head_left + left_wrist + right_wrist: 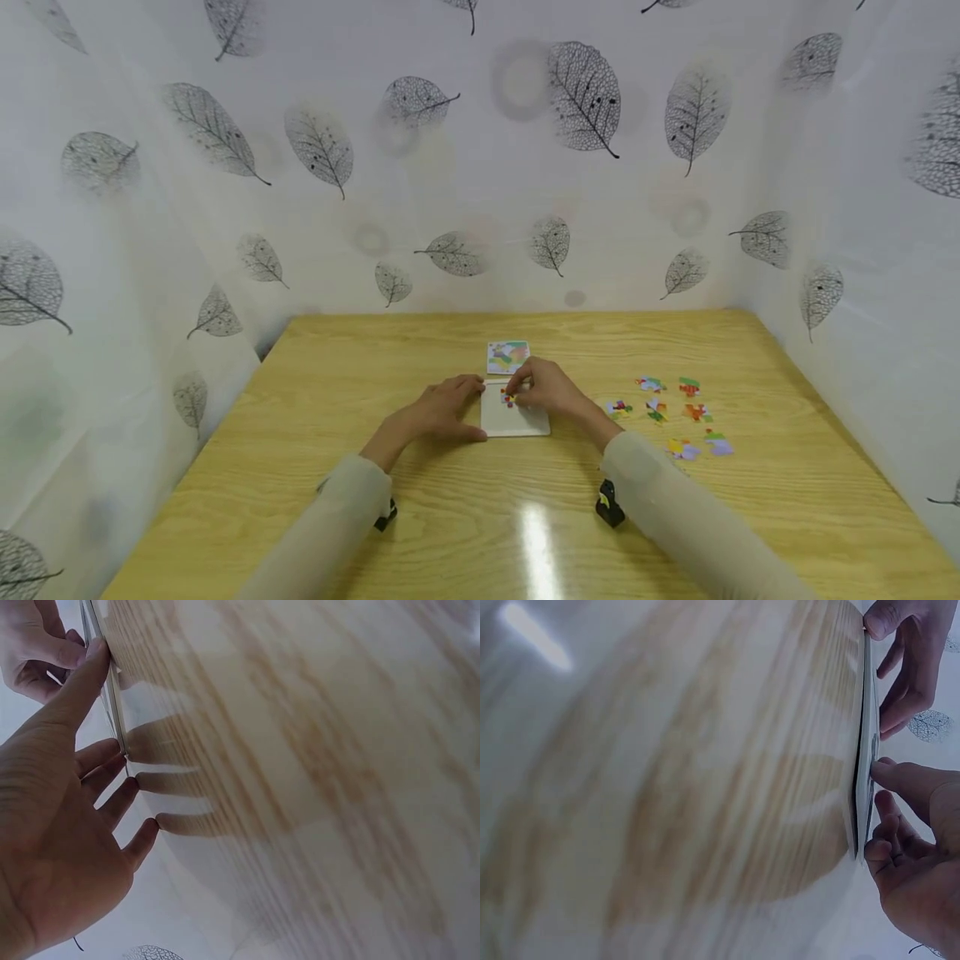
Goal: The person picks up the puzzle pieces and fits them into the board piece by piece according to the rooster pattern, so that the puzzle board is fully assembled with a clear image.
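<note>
A white puzzle tray (498, 423) lies flat on the table in the head view. My left hand (448, 408) rests at its left side, thumb near the close corner and fingertips near the far one. In the left wrist view the left hand (67, 817) has its fingers stretched out along the tray edge. Over the tray, my right hand (550, 387) pinches a small colourful jigsaw piece (507, 399), partly covered by the fingers. The right wrist view shows the right hand (922, 825) with thumb low on the tray and other fingers curled; the piece is hardly visible there.
Several loose jigsaw pieces (656, 410) lie spread on the table right of the tray. A colourful picture card (507, 357) sits just beyond the tray. Leaf-patterned curtain (480, 183) surrounds the back and sides of the wooden table (375, 350).
</note>
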### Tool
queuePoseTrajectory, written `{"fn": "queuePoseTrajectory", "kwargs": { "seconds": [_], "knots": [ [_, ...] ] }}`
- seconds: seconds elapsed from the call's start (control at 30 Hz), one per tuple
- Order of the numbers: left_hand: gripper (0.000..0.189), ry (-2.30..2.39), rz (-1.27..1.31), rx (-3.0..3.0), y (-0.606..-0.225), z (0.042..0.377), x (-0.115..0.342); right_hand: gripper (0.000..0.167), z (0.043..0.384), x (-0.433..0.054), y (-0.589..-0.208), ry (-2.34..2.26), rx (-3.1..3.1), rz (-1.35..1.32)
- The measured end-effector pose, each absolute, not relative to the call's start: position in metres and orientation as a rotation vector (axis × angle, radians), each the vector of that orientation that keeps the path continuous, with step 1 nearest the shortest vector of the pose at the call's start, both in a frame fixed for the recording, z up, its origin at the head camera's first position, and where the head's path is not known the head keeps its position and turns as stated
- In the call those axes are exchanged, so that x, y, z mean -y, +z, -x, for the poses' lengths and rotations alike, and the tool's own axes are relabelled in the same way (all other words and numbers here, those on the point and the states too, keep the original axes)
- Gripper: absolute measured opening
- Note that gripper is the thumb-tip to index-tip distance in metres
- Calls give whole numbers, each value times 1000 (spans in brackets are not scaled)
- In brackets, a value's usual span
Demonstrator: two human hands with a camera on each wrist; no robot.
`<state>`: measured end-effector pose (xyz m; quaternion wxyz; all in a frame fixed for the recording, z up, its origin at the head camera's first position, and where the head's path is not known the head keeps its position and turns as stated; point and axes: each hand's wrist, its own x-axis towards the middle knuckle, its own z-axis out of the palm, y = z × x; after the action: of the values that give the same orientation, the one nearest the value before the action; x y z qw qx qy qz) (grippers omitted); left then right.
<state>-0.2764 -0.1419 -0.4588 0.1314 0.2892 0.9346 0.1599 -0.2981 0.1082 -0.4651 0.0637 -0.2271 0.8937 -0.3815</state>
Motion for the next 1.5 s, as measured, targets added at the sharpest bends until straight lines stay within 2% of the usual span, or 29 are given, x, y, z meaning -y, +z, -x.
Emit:
{"fn": "queuePoseTrajectory", "kwargs": {
  "seconds": [0.23, 0.93, 1.2, 1.5],
  "knots": [
    [85, 446, -825, -2721, -455, 277, 143, 17, 304, -98, -470, -1157, -2707, 736],
    [87, 430, -819, -2710, -454, 277, 137, 18, 300, -76, -466, -1124, -2824, 617],
    [89, 394, -846, -2704, -454, 276, 137, 12, 295, -80, -466, -1231, -2724, 561],
    [87, 409, -815, -2697, -447, 276, 135, 32, 288, -116, -454, -1489, -2509, 445]
  ]
}}
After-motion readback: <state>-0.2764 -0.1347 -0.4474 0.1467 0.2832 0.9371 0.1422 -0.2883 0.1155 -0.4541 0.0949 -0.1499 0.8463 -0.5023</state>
